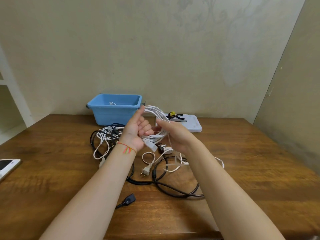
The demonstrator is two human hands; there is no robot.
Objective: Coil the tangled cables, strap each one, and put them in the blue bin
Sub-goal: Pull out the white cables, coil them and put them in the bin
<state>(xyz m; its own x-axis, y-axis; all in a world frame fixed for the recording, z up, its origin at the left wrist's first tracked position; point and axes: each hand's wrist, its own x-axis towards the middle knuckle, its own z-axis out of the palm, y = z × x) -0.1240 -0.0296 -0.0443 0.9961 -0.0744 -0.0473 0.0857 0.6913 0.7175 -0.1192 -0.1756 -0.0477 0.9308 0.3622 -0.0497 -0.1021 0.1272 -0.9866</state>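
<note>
Head view: we hold the round coil of thin white cable [156, 123] above the wooden counter [259, 153]. The left hand [136, 131] curls its fingers [147, 129] round the loops to keep them gathered; the right hand [174, 134] steadies the far side with fingers lightly curled, apparently guiding the loose tail. The blue plastic bin [114, 110] waits just behind, and the black straps [178, 116] lie on a pale tray [194, 125] close by.

wooden table [242, 161], phone [7, 166], white shelf [10, 94]

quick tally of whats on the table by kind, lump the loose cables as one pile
blue bin: 1
white cable coil held in both hands: 1
loose cable pile, black and white: 1
white tray with straps: 1
phone at the left edge: 1
Total: 5
</note>
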